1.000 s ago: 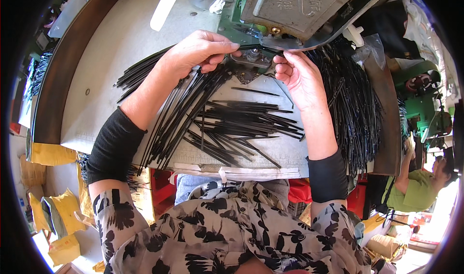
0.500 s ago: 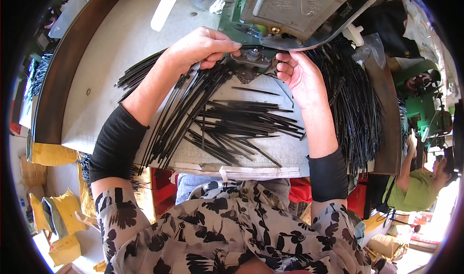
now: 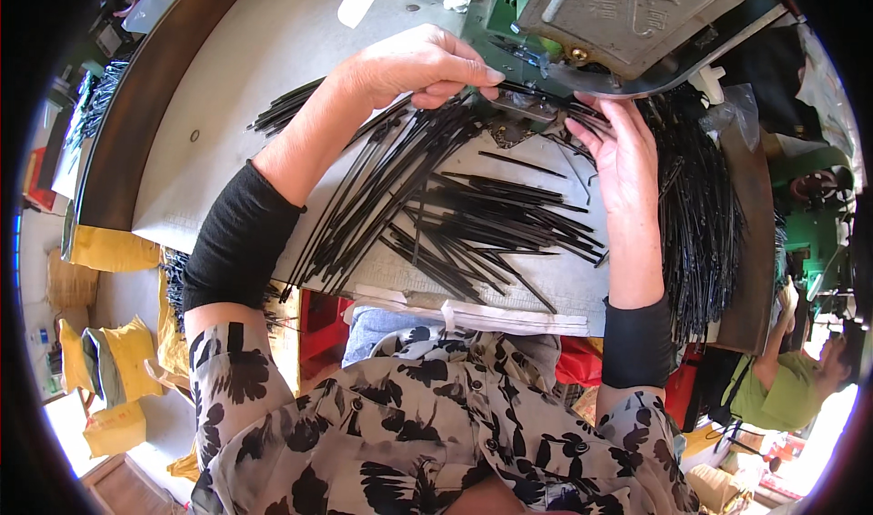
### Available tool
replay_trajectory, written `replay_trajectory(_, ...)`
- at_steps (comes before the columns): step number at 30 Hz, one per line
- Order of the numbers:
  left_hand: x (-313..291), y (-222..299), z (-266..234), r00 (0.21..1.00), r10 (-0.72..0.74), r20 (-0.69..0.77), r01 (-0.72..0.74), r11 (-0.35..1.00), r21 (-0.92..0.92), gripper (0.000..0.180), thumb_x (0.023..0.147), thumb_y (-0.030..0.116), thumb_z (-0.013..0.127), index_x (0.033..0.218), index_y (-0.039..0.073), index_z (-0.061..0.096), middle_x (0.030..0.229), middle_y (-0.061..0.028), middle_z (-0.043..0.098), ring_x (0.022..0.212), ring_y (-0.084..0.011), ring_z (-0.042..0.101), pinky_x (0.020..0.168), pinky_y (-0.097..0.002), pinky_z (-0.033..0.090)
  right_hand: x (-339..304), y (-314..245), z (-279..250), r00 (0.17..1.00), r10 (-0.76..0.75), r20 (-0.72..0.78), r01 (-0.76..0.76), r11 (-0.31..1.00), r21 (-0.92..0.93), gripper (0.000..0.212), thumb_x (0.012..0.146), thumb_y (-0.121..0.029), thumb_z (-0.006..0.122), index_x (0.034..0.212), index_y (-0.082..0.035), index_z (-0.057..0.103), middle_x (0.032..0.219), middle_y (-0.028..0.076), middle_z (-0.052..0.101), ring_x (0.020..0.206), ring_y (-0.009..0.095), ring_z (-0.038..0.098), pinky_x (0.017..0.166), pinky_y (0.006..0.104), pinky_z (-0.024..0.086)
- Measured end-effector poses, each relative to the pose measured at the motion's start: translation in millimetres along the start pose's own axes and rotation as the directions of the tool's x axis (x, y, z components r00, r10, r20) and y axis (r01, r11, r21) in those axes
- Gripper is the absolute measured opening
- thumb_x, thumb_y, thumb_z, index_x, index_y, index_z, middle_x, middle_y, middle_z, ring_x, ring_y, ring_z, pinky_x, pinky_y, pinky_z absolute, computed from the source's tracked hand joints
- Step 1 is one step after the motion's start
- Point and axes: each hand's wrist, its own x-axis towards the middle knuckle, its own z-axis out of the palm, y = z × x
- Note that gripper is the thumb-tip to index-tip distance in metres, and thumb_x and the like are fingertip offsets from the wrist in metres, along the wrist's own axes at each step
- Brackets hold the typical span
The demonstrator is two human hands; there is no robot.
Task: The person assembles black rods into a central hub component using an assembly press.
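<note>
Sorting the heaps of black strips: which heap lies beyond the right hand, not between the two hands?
The dense heap of black strips at the table's right edge, outside the right hand; the looser pile lies between both hands.

Machine (image 3: 637, 15) overhead; bare table (image 3: 245, 70) leftward

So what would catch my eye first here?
Probably the black strips, fanned in a loose heap across the grey table in the middle. Both hands meet at the far edge of it: the left hand pinches strips and the right hand touches them, just below a grey-green machine. A thick bundle of the same strips hangs at the right.
</note>
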Motion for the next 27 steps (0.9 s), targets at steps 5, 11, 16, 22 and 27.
replay_trajectory(5, -2, 0, 2, 0.995, -0.068, 0.077, 0.062, 0.995, 0.072, 0.030, 0.085, 0.024, 0.065, 0.087, -0.006, 0.068, 0.044, 0.0042, 0.036, 0.037, -0.0052, 0.032, 0.037, -0.0231, 0.024, -7, 6, 11, 0.921, -0.253, 0.298, 0.390, 0.650, -0.653, 0.023, 0.084, -0.012, 0.066, 0.102, 0.001, 0.062, 0.093, 0.009, 0.066, 0.082, 0.019, 0.062, 0.077, 0.0292, 0.047)
replay_trajectory(11, -8, 1, 15, 0.983, -0.065, 0.174, 0.053, 0.996, 0.072, 0.028, 0.086, 0.022, 0.063, 0.088, -0.005, 0.068, 0.045, 0.0034, 0.039, 0.038, -0.0051, 0.035, 0.037, -0.0238, 0.025, -31, -5, 39, 0.728, -0.327, 0.603, 0.675, 0.184, -0.715, 0.020, 0.076, -0.013, 0.068, 0.094, -0.005, 0.065, 0.085, 0.009, 0.065, 0.081, 0.026, 0.059, 0.077, 0.0337, 0.044)
replay_trajectory(16, -32, 11, 7, 0.998, -0.060, 0.030, 0.051, 0.966, 0.254, 0.037, 0.088, 0.033, 0.059, 0.084, -0.002, 0.067, 0.047, 0.0017, 0.045, 0.039, -0.0053, 0.039, 0.038, -0.0220, 0.030, -34, -7, 35, 0.688, -0.308, 0.657, 0.709, 0.094, -0.699, 0.016, 0.079, -0.011, 0.064, 0.095, -0.006, 0.065, 0.086, 0.010, 0.065, 0.080, 0.026, 0.060, 0.074, 0.0341, 0.045)
replay_trajectory(22, -76, -12, -18, 0.987, 0.004, -0.163, 0.112, 0.707, 0.699, 0.029, 0.081, 0.033, 0.064, 0.081, 0.004, 0.068, 0.058, -0.0064, 0.059, 0.048, -0.0158, 0.054, 0.049, -0.0274, 0.044, -37, -10, 32, 0.806, -0.250, 0.537, 0.580, 0.155, -0.799, 0.017, 0.083, -0.014, 0.062, 0.096, -0.005, 0.065, 0.081, 0.013, 0.064, 0.073, 0.030, 0.062, 0.066, 0.0374, 0.049)
replay_trajectory(27, -77, -21, -5, 0.968, 0.126, -0.216, 0.132, 0.476, 0.870, 0.023, 0.075, 0.027, 0.065, 0.082, 0.005, 0.068, 0.075, -0.0107, 0.066, 0.074, -0.0301, 0.063, 0.068, -0.0369, 0.049, -40, -10, 32, 0.836, -0.210, 0.507, 0.543, 0.178, -0.821, 0.016, 0.083, -0.015, 0.061, 0.095, -0.004, 0.065, 0.080, 0.014, 0.064, 0.072, 0.031, 0.062, 0.065, 0.0373, 0.049)
